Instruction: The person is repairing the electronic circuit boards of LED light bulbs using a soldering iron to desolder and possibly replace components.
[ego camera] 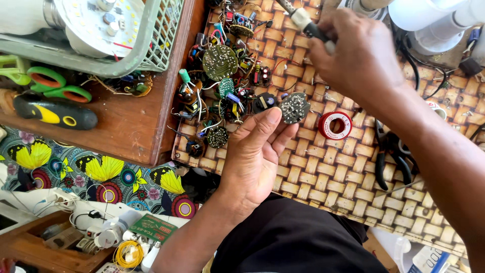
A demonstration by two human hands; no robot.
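Observation:
My left hand (255, 151) lies palm-up over a woven mat (323, 172), its fingertips pinching a small round circuit board (294, 107) studded with solder points. My right hand (353, 55) is closed around the handle of a soldering iron (303, 21), held above the mat at the top. A red spool of solder wire (335, 124) sits just right of the round board. To the left of my left hand lies a heap of small circuit boards and wired parts (222, 96).
A green plastic basket (146, 50) holding a round white LED plate stands at top left on a wooden board (131, 126). Green scissors (50, 83) and a black-yellow handled tool (55, 114) lie there. Black pliers (391, 156) rest on the mat at right.

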